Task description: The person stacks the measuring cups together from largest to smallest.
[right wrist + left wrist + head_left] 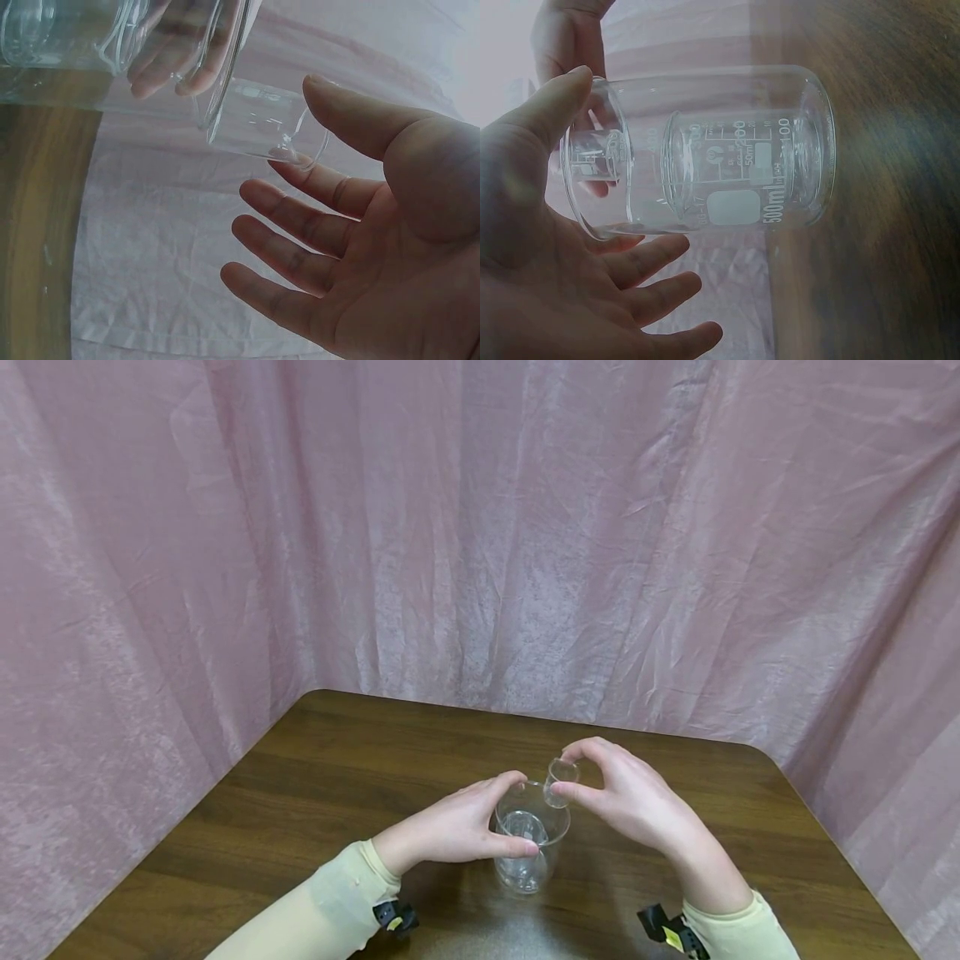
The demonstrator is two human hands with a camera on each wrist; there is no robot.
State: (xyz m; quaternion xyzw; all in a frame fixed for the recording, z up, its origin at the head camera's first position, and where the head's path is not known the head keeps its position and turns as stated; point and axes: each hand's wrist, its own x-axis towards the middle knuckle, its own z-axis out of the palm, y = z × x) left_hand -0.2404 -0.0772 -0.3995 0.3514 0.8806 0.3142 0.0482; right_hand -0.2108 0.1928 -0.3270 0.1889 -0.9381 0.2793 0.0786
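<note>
A clear glass beaker (733,206) marked 500ml stands upright on the table. My left hand (468,822) holds it near the rim between thumb and index finger, while the other fingers are spread apart beside the glass. Inside it sits a smaller glass beaker (682,165), with white graduations showing through the wall. My right hand (637,793) pinches a much smaller beaker (259,120) by its upper end between thumb and index finger. That little beaker is tilted slightly and its lower part is at the mouth of the large one. Whether the two touch I cannot tell.
The brown wooden table (345,760) has rounded far corners. Pink curtains (480,527) hang behind it and on both sides. Small black devices with yellow patches (671,935) are strapped at both wrists.
</note>
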